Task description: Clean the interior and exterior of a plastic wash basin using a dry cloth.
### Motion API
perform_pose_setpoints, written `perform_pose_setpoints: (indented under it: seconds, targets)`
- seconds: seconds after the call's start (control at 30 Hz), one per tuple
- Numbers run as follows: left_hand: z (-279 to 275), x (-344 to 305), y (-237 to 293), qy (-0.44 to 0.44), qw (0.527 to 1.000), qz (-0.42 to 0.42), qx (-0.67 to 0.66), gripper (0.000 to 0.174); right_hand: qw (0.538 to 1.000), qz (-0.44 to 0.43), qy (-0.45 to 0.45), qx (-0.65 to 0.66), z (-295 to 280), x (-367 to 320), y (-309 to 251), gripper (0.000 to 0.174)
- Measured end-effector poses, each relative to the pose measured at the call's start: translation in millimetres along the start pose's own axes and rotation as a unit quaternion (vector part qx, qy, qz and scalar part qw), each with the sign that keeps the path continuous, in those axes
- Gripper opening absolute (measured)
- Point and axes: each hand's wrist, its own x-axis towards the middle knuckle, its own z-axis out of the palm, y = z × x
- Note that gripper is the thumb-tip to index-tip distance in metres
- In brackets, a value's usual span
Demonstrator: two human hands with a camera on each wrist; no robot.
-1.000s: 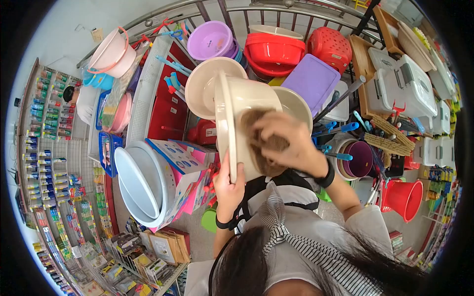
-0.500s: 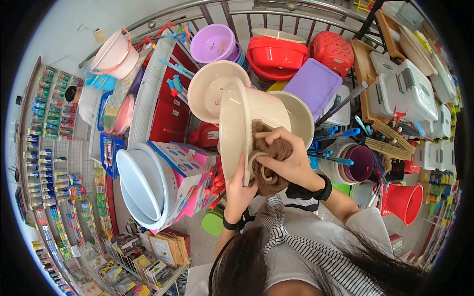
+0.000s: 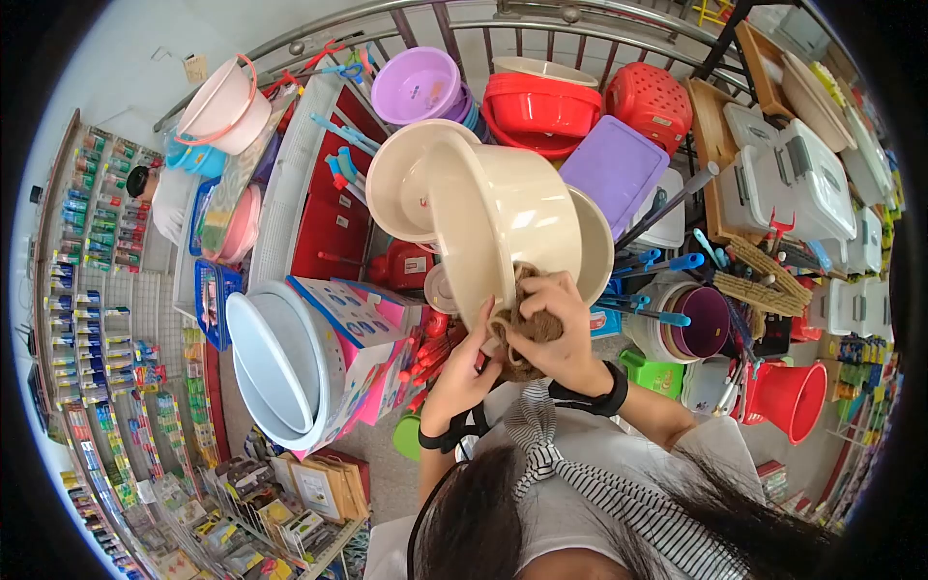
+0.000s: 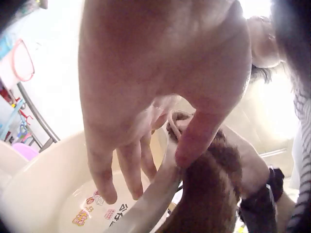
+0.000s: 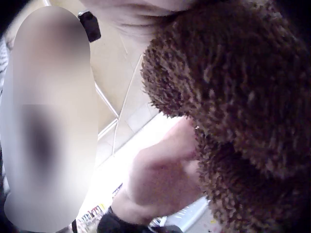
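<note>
A cream basin (image 3: pixel 536 198) is held on its side in front of the person in the head view. The left hand (image 3: pixel 464 379) grips its rim at the lower edge; in the left wrist view the left hand (image 4: pixel 160 63) has its fingers inside the basin (image 4: pixel 29 179) and its thumb outside. A bunched brown cloth (image 3: pixel 527 353) is in the right hand (image 3: pixel 565 338), against the rim beside the left hand. Fluffy brown cloth (image 5: pixel 243 92) fills much of the right wrist view, hiding most of the right fingers.
Behind the held basin are other cream basins (image 3: pixel 411 184), red basins (image 3: pixel 541 106) and a purple lid (image 3: pixel 615 174). Pale blue tubs (image 3: pixel 275 362) stand at the left, mop handles (image 3: pixel 667 261) and a red bucket (image 3: pixel 788 396) at the right.
The right hand and cloth have moved from the basin's outer side down to its rim near the left hand. The basin has turned, showing more of its outer side.
</note>
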Motion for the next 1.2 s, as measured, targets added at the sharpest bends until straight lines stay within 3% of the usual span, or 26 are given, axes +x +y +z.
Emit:
perform_pose_setpoints:
  seconds: [0.03,0.1,0.17,0.23,0.3,0.33,0.47,0.63,0.83,0.9,0.93,1.1,1.2]
  targets:
    - [-2.9,-0.1,3.8,-0.013,0.996,-0.038,-0.078,0.087,0.998,-0.038,-0.015,-0.044,0.4,-3.7,-0.6,0.032]
    - [-5.5,1.4,9.2,0.005,0.992,-0.034,-0.121,0.090,0.996,-0.055,-0.016,-0.069,2.0,-12.1,6.1,0.032]
    - [-8.8,11.6,16.6,0.018,0.971,0.041,-0.234,0.086,0.985,-0.116,-0.010,-0.126,3.0,-20.9,15.6,0.032]
    - [-1.7,21.3,21.5,0.012,0.954,0.043,-0.297,0.079,0.980,-0.138,-0.013,-0.144,3.5,-29.5,18.7,0.033]
    - [11.9,35.0,20.4,0.160,0.931,0.004,-0.328,0.088,0.967,-0.193,-0.074,-0.150,0.6,-37.6,17.6,0.034]
    - [10.5,41.7,21.3,0.169,0.963,0.053,-0.205,0.079,0.965,-0.199,-0.097,-0.141,0.6,-42.8,15.0,0.034]
    - [15.9,45.1,32.0,0.205,0.966,0.057,-0.150,0.073,0.969,-0.181,-0.140,-0.095,-5.2,-42.5,12.7,0.033]
    - [10.5,37.3,25.3,0.180,0.977,0.047,-0.107,0.067,0.973,-0.130,-0.181,-0.059,-16.3,-12.4,13.1,0.027]
    - [23.3,22.2,34.6,0.194,0.980,0.046,-0.001,0.065,0.993,-0.080,-0.052,-0.073,-43.4,53.1,11.4,0.026]
    - [27.9,21.6,39.0,0.198,0.980,0.004,0.016,0.064,0.996,-0.062,-0.047,-0.045,-43.0,63.3,10.0,0.025]
    - [29.0,23.8,36.2,0.236,0.969,0.055,0.051,0.065,0.993,-0.083,-0.066,-0.057,-40.8,61.2,7.2,0.024]
    - [14.0,20.2,28.1,0.233,0.970,0.065,0.035,0.067,0.968,-0.143,-0.207,-0.004,-30.3,28.8,0.7,0.023]
    - [16.1,12.8,21.9,0.214,0.973,0.078,0.045,0.066,0.974,-0.127,-0.187,-0.016,-36.7,44.5,-0.5,0.026]
